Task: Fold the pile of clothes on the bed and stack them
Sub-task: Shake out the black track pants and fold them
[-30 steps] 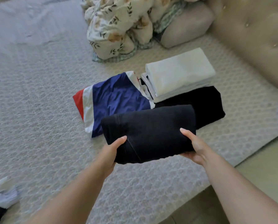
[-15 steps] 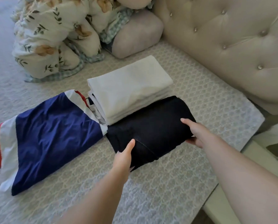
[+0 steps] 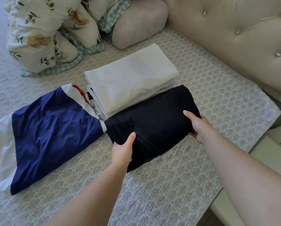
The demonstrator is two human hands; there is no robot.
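Both hands grip the folded dark denim garment (image 3: 154, 121) near the bed's (image 3: 177, 185) right edge: left hand (image 3: 122, 150) at its near-left corner, right hand (image 3: 199, 126) at its right end, touching the white folded stack (image 3: 130, 80).

single head-worn wide-angle view, looking forward and steeply down over the bed (image 3: 177, 185). close range: both forearms enter from the bottom edge. tufted headboard (image 3: 234, 38) fills the upper right corner.

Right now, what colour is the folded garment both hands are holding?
Black, or a very dark navy, on the folded garment; it shows best in the head view.
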